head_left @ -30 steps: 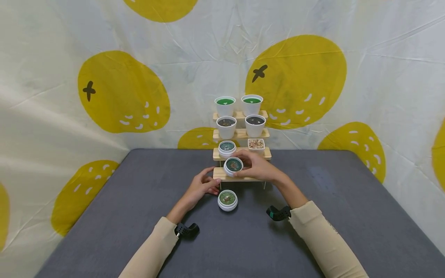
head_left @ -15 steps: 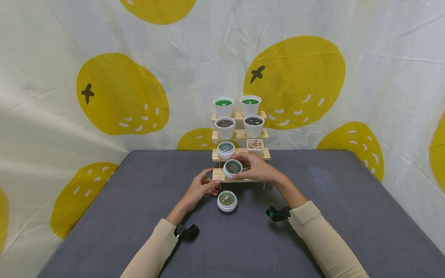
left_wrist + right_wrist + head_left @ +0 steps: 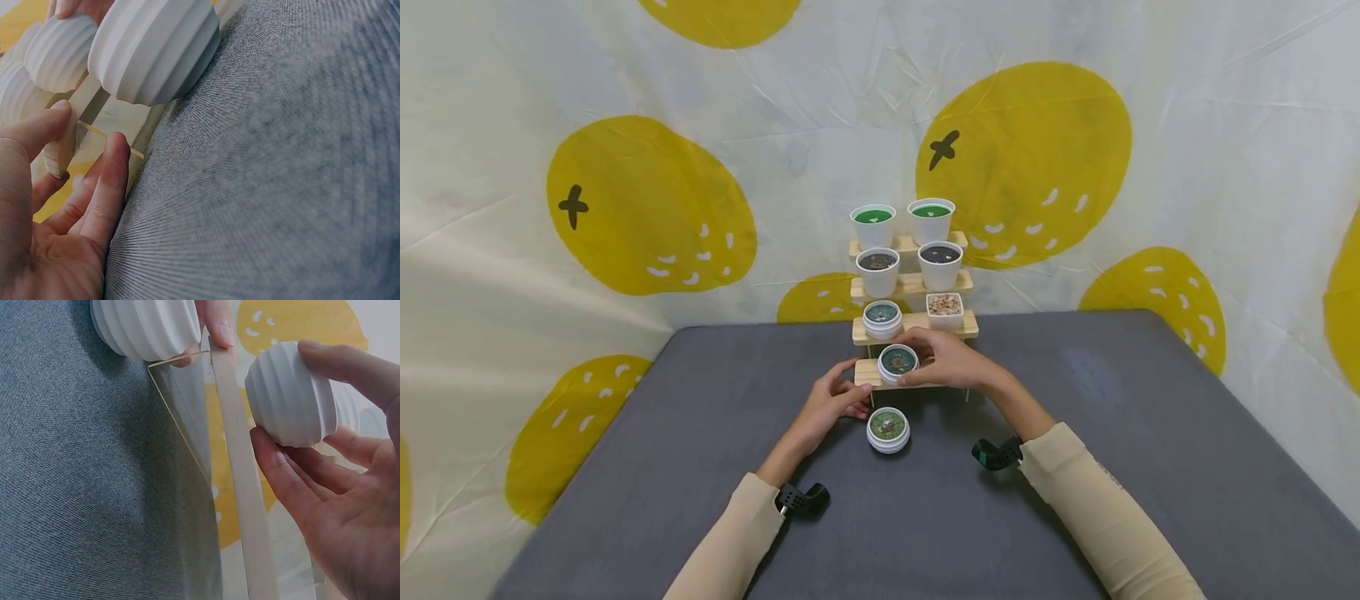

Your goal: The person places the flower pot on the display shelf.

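Observation:
My right hand (image 3: 951,360) grips a small white ribbed pot (image 3: 898,362) with a dark green top, thumb on one side and fingers on the other. In the right wrist view this pot (image 3: 290,394) is close over the lowest wooden board (image 3: 244,500) of a stepped stand. At the board's left end, my left hand (image 3: 831,410) pinches the edge; in the left wrist view its thumb lies on the board (image 3: 59,140), with a finger behind it. Another white ribbed pot (image 3: 887,429), light green on top, sits on the table in front of the stand.
On the higher steps stand a blue-green-topped pot (image 3: 882,318), a square pot with pebbly filling (image 3: 945,310), two dark-filled cups (image 3: 878,279) and two green-filled cups (image 3: 874,227). A clear stand leg (image 3: 178,422) supports the lowest board. Patterned cloth (image 3: 820,167) hangs behind the grey table (image 3: 1075,400).
The pot in my right hand has come down slightly toward the lowest board. My left hand keeps its place at the board's end. The head view has shifted a little.

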### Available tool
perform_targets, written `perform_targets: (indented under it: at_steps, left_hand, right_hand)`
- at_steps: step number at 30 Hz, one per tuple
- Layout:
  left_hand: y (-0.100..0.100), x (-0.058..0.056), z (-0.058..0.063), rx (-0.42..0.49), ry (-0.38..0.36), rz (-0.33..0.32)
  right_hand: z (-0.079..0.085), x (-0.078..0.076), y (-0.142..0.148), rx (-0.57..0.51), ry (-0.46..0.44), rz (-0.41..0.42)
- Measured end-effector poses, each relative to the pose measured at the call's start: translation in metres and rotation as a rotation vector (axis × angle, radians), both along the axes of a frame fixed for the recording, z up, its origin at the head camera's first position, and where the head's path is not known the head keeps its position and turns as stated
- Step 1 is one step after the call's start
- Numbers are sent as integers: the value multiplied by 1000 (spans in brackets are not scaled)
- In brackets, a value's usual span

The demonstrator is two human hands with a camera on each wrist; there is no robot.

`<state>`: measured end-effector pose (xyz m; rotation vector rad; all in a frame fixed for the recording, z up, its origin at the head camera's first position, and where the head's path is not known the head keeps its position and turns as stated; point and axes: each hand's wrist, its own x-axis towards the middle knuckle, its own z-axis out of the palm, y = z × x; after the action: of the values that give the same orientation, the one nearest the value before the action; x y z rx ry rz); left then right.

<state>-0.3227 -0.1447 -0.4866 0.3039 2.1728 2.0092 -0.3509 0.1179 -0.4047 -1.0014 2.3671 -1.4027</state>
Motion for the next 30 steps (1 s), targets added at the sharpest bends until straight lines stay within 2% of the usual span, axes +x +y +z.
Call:
perform_targets:
  at_steps: [10,17,30]
  left_hand:
    - [-5,1,2,3,-3,20]
    - [-6,2,-1,-10,-21,11]
    - [-2,0,1,-15,-12,-4]
  right_hand:
    - [4,-3,-4,12,9,27]
    - [0,-2,-5,45,25,-3]
    - [0,0,-1,59,46,-37]
